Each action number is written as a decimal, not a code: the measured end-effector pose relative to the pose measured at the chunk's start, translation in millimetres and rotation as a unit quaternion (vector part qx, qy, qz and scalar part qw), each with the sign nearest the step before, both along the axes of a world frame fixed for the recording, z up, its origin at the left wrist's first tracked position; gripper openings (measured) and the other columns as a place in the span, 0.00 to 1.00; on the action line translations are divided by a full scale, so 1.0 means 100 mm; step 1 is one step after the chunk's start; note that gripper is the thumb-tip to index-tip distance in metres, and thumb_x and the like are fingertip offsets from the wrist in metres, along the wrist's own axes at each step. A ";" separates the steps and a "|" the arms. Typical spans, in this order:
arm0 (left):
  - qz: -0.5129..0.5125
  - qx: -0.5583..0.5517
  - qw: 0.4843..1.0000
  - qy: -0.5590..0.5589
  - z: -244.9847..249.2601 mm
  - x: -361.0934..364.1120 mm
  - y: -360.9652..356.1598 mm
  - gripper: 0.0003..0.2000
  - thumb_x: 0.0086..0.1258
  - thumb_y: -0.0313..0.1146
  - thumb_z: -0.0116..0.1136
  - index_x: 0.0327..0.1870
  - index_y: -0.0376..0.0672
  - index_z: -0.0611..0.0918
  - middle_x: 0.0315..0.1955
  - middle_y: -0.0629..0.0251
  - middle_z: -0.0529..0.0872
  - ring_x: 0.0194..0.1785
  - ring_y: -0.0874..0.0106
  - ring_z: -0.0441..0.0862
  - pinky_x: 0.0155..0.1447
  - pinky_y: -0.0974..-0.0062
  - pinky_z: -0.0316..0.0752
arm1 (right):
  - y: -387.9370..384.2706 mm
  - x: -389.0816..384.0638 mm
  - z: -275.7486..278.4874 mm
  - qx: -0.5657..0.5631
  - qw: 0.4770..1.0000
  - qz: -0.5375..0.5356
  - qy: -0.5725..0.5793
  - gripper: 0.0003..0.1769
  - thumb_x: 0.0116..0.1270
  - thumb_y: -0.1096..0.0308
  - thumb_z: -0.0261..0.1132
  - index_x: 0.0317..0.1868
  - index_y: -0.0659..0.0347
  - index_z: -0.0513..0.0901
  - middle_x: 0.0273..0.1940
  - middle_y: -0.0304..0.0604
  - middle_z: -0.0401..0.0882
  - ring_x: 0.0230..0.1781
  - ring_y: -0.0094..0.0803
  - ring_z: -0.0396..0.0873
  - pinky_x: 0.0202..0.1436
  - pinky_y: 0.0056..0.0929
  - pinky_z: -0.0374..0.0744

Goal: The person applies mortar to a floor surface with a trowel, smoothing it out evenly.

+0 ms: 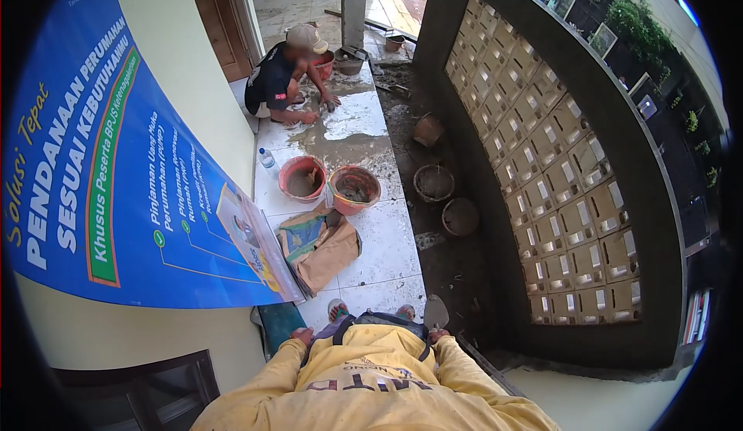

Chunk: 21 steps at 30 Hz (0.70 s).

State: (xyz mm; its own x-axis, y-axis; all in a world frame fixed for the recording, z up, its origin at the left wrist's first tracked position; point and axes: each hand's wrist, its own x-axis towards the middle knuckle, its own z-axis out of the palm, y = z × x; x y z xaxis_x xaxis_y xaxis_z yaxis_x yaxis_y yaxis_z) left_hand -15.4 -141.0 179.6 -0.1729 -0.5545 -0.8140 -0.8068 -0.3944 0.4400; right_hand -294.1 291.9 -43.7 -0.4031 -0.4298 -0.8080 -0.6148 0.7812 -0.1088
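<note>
A trowel [436, 312] with a flat grey blade pointing away from me is gripped in my right hand [438, 334], beside my right leg. At my left thigh is my left hand [302, 335]; its fingers are too small and partly hidden to read. In front of my feet lies a crumpled brown paper sack [331, 254] with a blue and green print. Beyond it stand a red bucket [285, 187] and an orange-red bucket [364, 205], both with grey mortar inside. A clear water bottle [268, 163] stands near the left bucket.
A co-worker [267, 79] in a cap crouches ahead, hands on the mortar-smeared white tiles [387, 237]. Several buckets, one of them a mortar-filled bucket [460, 217], sit in the dirt strip. A blue banner [139, 160] borders the left, a perforated block wall [557, 183] the right.
</note>
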 end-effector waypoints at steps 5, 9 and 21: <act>0.065 0.040 0.996 0.038 -0.39 0.07 -0.03 0.18 0.69 0.37 0.60 0.51 0.30 0.81 0.40 0.54 0.88 0.40 0.65 0.86 0.45 0.69 0.80 | -0.03 0.00 -0.01 0.002 1.000 -0.005 0.000 0.18 0.69 0.54 0.50 0.49 0.43 0.84 0.49 0.40 0.84 0.49 0.43 0.83 0.50 0.42 0.81; 0.060 0.058 0.996 0.032 -0.34 0.03 -0.07 0.19 0.70 0.37 0.60 0.52 0.30 0.80 0.40 0.53 0.87 0.40 0.64 0.86 0.44 0.69 0.81 | -0.03 -0.02 -0.04 -0.001 1.000 -0.005 0.001 0.17 0.69 0.54 0.50 0.48 0.43 0.84 0.49 0.40 0.84 0.49 0.43 0.83 0.50 0.42 0.81; 0.091 0.075 0.991 0.062 -0.41 -0.06 -0.08 0.21 0.70 0.38 0.60 0.56 0.30 0.78 0.45 0.50 0.85 0.44 0.62 0.85 0.43 0.65 0.83 | -0.03 -0.14 -0.17 0.002 1.000 0.013 0.000 0.17 0.69 0.54 0.50 0.48 0.43 0.84 0.48 0.40 0.84 0.49 0.43 0.83 0.49 0.42 0.81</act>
State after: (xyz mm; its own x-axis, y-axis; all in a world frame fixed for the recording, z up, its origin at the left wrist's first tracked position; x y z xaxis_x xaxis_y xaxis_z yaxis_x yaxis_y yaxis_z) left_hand -21.4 -149.4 139.1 -0.1857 -0.4594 -0.8686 -0.6598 -0.5968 0.4567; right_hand -308.3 288.8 -61.1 -0.3927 -0.4368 -0.8093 -0.6345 0.7657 -0.1053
